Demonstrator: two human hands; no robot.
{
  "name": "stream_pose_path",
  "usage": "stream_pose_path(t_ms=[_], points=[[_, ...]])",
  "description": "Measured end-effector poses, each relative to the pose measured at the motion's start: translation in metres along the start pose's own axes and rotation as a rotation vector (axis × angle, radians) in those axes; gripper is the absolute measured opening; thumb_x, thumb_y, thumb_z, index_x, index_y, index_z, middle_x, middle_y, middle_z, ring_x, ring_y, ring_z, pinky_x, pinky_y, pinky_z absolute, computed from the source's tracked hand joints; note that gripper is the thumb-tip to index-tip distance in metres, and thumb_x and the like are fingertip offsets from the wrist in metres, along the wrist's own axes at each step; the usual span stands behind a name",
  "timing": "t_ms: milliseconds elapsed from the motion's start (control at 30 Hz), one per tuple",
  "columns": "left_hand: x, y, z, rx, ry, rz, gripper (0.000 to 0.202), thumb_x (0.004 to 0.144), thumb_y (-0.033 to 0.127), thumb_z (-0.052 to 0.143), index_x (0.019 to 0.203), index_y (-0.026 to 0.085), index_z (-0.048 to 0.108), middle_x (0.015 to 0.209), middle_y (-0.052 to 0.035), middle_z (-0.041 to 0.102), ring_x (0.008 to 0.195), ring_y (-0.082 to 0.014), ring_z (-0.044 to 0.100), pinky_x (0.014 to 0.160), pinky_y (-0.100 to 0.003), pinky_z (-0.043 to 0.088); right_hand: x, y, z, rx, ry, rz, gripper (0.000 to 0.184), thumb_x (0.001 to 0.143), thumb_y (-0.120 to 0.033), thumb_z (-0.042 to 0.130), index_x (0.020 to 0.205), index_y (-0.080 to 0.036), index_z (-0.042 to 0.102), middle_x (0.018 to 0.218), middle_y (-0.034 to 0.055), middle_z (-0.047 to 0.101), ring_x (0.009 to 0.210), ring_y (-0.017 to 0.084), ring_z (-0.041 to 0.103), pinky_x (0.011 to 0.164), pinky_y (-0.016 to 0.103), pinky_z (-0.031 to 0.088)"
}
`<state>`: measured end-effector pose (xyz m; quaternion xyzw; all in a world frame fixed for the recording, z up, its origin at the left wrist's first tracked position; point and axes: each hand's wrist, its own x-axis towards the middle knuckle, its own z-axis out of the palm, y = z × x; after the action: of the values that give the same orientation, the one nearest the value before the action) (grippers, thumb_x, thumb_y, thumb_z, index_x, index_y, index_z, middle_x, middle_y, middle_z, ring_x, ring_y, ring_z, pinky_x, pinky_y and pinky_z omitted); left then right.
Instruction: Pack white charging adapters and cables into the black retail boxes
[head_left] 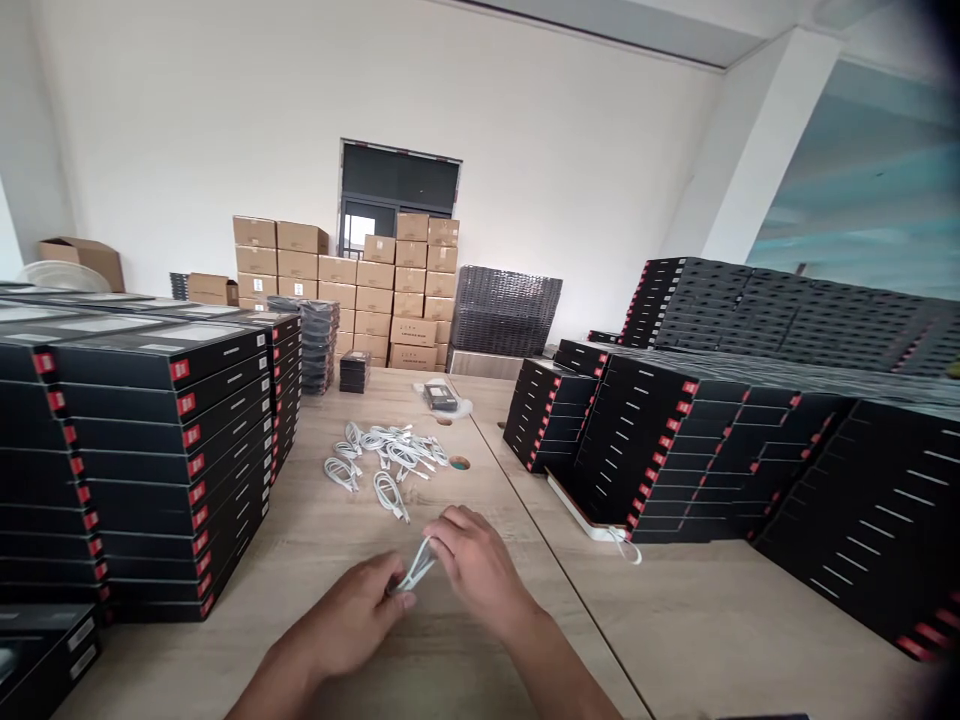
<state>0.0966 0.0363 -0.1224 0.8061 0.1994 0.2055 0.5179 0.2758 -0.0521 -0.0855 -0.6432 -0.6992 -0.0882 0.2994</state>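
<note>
Between my two hands is a looped white cable point(418, 566), held just above the wooden table point(480, 660). My left hand point(364, 605) pinches its lower left end between thumb and fingers. At the upper right end, the fingers of my right hand point(474, 560) are closed on the same cable. Beyond my hands lies a loose pile of white cables point(401, 447), several of them coiled. One coiled cable point(389, 495) rests apart, nearest to my hands, and another coil point(341, 474) sits at the pile's left side.
Tall stacks of black boxes with red labels point(225, 430) stand at the left, and more black boxes point(637, 440) at the right. A white tray-like edge point(585, 520) sticks out under the right stack. A small plastic-wrapped box point(440, 397) lies farther back. Brown cartons point(375, 300) line the wall.
</note>
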Motion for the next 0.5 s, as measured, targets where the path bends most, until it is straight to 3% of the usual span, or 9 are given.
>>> stream_pose_path(t_ms=[67,133,233,333,500], points=[[-0.003,0.005,-0.002,-0.263,-0.191,-0.094,0.026,0.081,0.045,0.059,0.074,0.02,0.055,0.069,0.0021,0.053,0.063,-0.0135,0.042,0.057,-0.025,0.027,-0.003,0.004,-0.008,0.292,-0.113,0.116,0.019,0.089,-0.021,0.055,0.081,-0.024,0.072,0.075,0.0014,0.066,0.072,0.018,0.058,0.065,0.027,0.043],[-0.005,0.01,-0.002,-0.567,-0.351,-0.201,0.03,0.078,0.048,0.059,0.07,0.019,0.053,0.062,0.0027,0.048,0.055,-0.0103,0.037,0.05,-0.024,0.018,-0.007,0.011,-0.019,0.64,-0.325,0.272,0.015,0.085,-0.03,0.063,0.078,-0.021,0.074,0.069,0.0001,0.067,0.064,0.016,0.058,0.061,0.026,0.043],[-0.005,0.013,0.002,-0.821,-0.48,-0.295,0.031,0.073,0.047,0.054,0.063,0.02,0.046,0.052,0.0046,0.036,0.045,-0.0075,0.024,0.046,-0.024,0.008,-0.014,0.018,-0.026,1.067,-0.553,0.435,0.025,0.072,-0.041,0.076,0.075,-0.017,0.075,0.062,-0.0004,0.066,0.058,0.014,0.057,0.06,0.025,0.043],[-0.002,0.009,0.008,-1.004,-0.562,-0.401,0.028,0.07,0.044,0.053,0.062,0.02,0.041,0.049,0.0057,0.032,0.042,-0.0053,0.014,0.045,-0.021,0.005,-0.017,0.015,-0.018,1.353,-0.488,0.56,0.032,0.06,-0.042,0.085,0.073,-0.016,0.072,0.065,-0.0002,0.067,0.057,0.012,0.058,0.06,0.024,0.043],[0.003,0.0,0.01,-1.128,-0.5,-0.443,0.029,0.068,0.044,0.056,0.064,0.021,0.04,0.05,0.0064,0.033,0.041,-0.0041,0.012,0.044,-0.019,0.005,-0.013,-0.003,0.004,1.576,-0.271,0.614,0.03,0.062,-0.037,0.087,0.074,-0.016,0.069,0.069,0.0,0.068,0.059,0.01,0.058,0.058,0.021,0.042]])
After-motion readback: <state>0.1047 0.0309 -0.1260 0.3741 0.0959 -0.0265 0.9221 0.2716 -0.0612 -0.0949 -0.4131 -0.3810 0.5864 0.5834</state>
